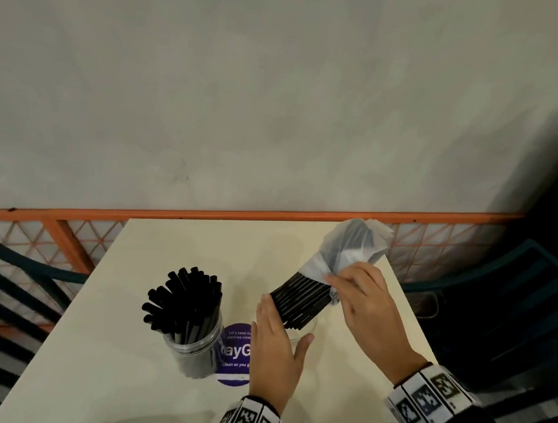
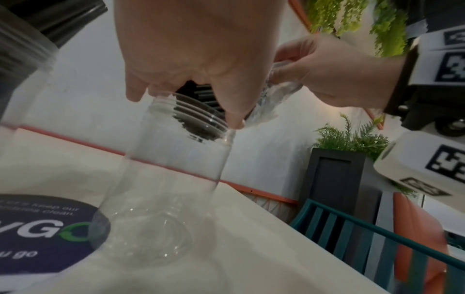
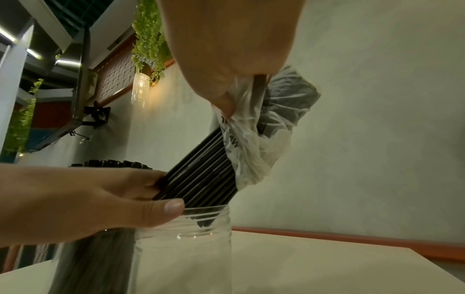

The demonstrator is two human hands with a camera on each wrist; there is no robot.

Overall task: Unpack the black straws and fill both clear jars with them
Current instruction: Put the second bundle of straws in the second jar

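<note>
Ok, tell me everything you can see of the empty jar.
The empty clear jar looks like plastic, with a threaded neck, no lid, standing upright on the cream table beside the sticker. The left hand steadies its rim; the black straw bundle's tips enter its mouth. Its bottom is bare.

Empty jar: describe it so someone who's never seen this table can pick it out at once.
On the cream table, find the round purple sticker; two clear jars flank it. The empty jar stands on the sticker's right, under the left hand, with the bagged straw bundle angled into its mouth. Its neighbour, the full jar, is already packed with upright black straws.
</note>
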